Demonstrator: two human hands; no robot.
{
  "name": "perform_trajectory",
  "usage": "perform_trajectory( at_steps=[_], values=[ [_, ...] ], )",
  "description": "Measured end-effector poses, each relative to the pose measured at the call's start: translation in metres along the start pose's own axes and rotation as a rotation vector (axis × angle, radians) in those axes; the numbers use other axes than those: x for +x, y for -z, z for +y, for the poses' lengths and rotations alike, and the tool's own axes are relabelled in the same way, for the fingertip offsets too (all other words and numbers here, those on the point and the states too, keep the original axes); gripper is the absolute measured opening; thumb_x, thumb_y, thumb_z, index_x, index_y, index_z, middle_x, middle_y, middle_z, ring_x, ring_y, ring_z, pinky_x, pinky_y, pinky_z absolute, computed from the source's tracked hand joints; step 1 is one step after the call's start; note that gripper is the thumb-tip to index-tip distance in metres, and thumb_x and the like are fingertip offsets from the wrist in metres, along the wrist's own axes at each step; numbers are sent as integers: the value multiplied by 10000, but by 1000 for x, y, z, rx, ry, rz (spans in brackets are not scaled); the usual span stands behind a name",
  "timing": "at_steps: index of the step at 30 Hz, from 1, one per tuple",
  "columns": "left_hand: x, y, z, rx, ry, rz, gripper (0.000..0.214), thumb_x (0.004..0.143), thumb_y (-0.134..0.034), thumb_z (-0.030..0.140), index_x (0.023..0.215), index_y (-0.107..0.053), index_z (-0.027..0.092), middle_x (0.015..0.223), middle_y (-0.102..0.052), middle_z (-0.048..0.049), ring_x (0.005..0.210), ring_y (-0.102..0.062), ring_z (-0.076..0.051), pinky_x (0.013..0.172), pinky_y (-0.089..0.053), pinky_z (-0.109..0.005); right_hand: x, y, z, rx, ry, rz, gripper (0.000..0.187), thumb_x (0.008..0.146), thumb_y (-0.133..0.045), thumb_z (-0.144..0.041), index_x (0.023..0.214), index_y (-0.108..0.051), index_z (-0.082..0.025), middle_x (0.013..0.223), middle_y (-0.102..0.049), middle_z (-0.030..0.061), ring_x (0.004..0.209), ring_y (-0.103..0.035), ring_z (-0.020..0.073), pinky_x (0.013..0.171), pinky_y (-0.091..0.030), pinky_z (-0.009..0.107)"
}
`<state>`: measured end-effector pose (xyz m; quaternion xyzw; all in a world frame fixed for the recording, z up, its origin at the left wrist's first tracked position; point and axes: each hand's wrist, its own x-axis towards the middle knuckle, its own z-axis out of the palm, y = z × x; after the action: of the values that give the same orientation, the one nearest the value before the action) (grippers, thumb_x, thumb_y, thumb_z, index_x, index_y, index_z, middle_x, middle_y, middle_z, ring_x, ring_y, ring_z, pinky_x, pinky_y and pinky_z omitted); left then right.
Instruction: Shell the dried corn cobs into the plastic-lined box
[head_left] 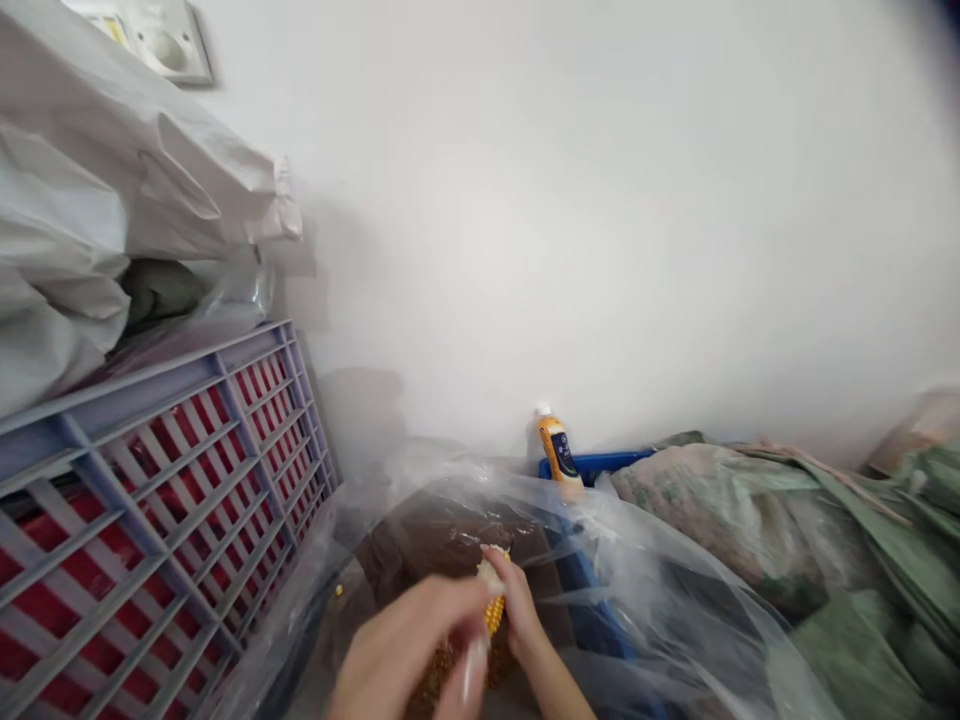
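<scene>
A corn cob (495, 612) with yellow kernels and a whitish upper end is gripped by my right hand (519, 605), its fingers wrapped round the far side. My left hand (409, 640) is nearer the camera and overlaps part of the cob. Its fingers are bent and blurred, and I cannot tell whether they touch the cob or hold anything. Beneath both hands, loose corn kernels (437, 675) lie at the bottom of a container lined with a clear plastic bag (667, 570). One stray kernel (339, 590) sits on the left side of the liner.
On the left stands a purple-grey slatted crate (161, 550) with red material inside and a white sheet (67, 200) above. A yellow bottle (557, 445) leans near the white wall (562, 200), by a blue crate (611, 462). Green sacks (750, 530) are heaped on the right.
</scene>
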<state>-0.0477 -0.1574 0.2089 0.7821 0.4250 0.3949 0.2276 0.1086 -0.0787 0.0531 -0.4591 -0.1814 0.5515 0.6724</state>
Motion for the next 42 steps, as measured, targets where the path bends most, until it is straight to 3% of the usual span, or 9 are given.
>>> perform_trajectory(
  at_steps=[4, 9, 13, 17, 23, 27, 35, 39, 42],
  values=[
    [37, -63, -72, -46, 204, -170, 451, 836, -340, 492, 964, -637, 177, 978, -660, -91, 896, -594, -204, 844, -452, -323, 1, 1, -3, 12, 36, -8, 265, 595, -683, -394, 700, -640, -154, 679, -595, -3, 652, -504, 141, 622, -368, 237],
    [21, -126, -145, -464, 545, -432, 683, 798, -258, 658, 1024, -625, 128, 882, -681, -101, 935, -594, -241, 842, -445, -361, 2, 0, -1, 50, -10, 4, 247, 586, -699, -378, 673, -618, -161, 628, -550, -26, 615, -477, 120, 607, -369, 224],
    [10, -135, -139, -705, 684, -459, 751, 776, -255, 699, 1076, -599, 102, 710, -669, -78, 744, -617, -225, 731, -469, -363, 3, -1, 5, 134, -35, -19, 234, 600, -690, -371, 679, -600, -170, 606, -521, -38, 584, -463, 110, 595, -373, 224],
    [11, -130, -131, -866, 690, -400, 628, 799, -367, 614, 1128, -570, 118, 857, -686, -73, 880, -604, -211, 845, -438, -339, 1, -1, 10, 158, -61, -41, 219, 586, -694, -344, 643, -572, -171, 587, -503, -41, 563, -444, 98, 575, -360, 220],
    [1, -124, -129, -710, 633, -374, 630, 779, -378, 632, 1057, -606, 114, 953, -675, -89, 1033, -548, -231, 949, -377, -346, -6, -4, 12, 200, -108, -46, 253, 540, -701, -329, 593, -502, -182, 529, -450, -56, 500, -393, 83, 527, -338, 224],
    [0, -125, -128, -650, 676, -373, 647, 759, -369, 652, 984, -615, 97, 802, -675, -79, 860, -594, -233, 794, -444, -350, -11, -6, 5, 299, -205, -63, 262, 535, -691, -349, 600, -496, -186, 531, -467, -54, 491, -417, 88, 531, -356, 236],
    [13, -109, -124, -495, 725, -443, 754, 757, -236, 703, 947, -627, 87, 669, -638, -86, 559, -552, -191, 489, -402, -282, -1, -1, 6, 118, -50, -26, 255, 561, -685, -349, 608, -497, -184, 536, -453, -63, 510, -397, 84, 533, -323, 224],
    [7, -110, -115, -439, 535, -442, 694, 779, -283, 670, 923, -651, 100, 760, -664, -86, 691, -575, -203, 660, -429, -300, -2, 0, 15, 71, -30, -55, 257, 563, -705, -323, 602, -501, -171, 530, -438, -61, 503, -363, 75, 522, -303, 221],
    [3, -115, -113, -497, 552, -374, 690, 797, -260, 648, 981, -635, 99, 970, -661, -113, 910, -577, -234, 809, -416, -312, -4, 0, 19, 78, -30, -44, 260, 572, -697, -326, 607, -488, -176, 532, -427, -63, 503, -359, 75, 524, -308, 220]
  ],
)
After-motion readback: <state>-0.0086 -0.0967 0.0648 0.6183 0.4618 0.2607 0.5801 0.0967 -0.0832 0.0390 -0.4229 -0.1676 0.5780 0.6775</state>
